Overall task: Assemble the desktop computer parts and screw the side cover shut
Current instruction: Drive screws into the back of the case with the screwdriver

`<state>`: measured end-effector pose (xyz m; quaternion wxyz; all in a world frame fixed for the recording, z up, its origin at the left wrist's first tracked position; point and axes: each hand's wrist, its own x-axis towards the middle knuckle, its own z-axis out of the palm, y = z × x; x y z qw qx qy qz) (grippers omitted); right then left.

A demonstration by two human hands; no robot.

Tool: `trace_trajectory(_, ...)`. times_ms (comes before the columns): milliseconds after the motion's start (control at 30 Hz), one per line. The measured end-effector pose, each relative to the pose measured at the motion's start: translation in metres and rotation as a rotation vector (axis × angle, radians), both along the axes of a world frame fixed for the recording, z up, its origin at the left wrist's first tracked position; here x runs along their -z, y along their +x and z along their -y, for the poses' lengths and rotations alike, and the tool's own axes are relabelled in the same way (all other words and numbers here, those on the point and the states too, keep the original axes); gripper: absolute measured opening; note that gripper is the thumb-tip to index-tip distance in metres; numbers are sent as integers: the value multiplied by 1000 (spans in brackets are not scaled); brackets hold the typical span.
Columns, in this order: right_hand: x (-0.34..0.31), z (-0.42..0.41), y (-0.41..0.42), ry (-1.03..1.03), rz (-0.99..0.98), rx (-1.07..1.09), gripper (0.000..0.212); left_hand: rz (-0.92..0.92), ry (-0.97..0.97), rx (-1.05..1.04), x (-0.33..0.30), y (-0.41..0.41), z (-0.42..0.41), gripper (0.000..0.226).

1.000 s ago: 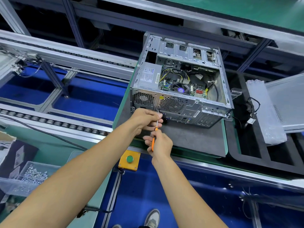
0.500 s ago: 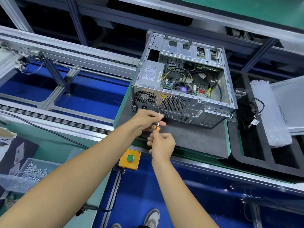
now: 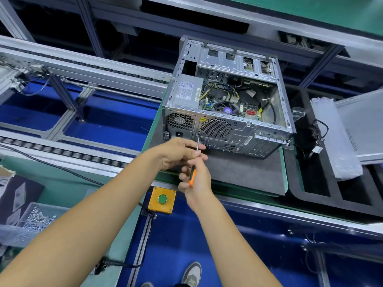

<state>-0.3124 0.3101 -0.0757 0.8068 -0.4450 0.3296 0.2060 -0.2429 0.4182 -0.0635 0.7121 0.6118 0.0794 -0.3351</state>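
Note:
An open grey computer case (image 3: 226, 129) lies on its side on a dark mat (image 3: 238, 172), its rear panel facing me and the motherboard and cables showing from above. My right hand (image 3: 196, 181) grips the orange handle of a screwdriver (image 3: 193, 176). Its metal shaft runs up to the rear panel, with the tip just left of the fan grille. My left hand (image 3: 178, 152) pinches the shaft just above the handle. The grey side cover (image 3: 364, 125) lies apart at the far right.
A clear bin of screws (image 3: 37, 218) stands at the lower left. A yellow box with a green button (image 3: 162, 199) hangs off the bench edge below my hands. A plastic-wrapped part (image 3: 335, 141) and black cable (image 3: 319, 133) lie in a black foam tray (image 3: 310, 183). Roller conveyor rails (image 3: 62, 154) run to the left.
The view has shifted slightly. Both hands stay on the screwdriver at the rear panel, and my right hand's grip on the handle has turned a little.

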Motion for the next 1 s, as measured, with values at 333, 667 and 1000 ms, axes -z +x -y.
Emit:
trace_trajectory(333, 10, 5, -11, 84, 37, 91, 10, 20, -31, 22, -2, -12, 4, 35)
trace_trajectory(667, 17, 10, -13, -409, 166, 69, 13, 25, -20, -59, -2, -14, 8, 42)
trace_trajectory(1000, 15, 10, -7, -86, 93, 36, 15, 111, 102, -119, -2, -15, 10, 37)
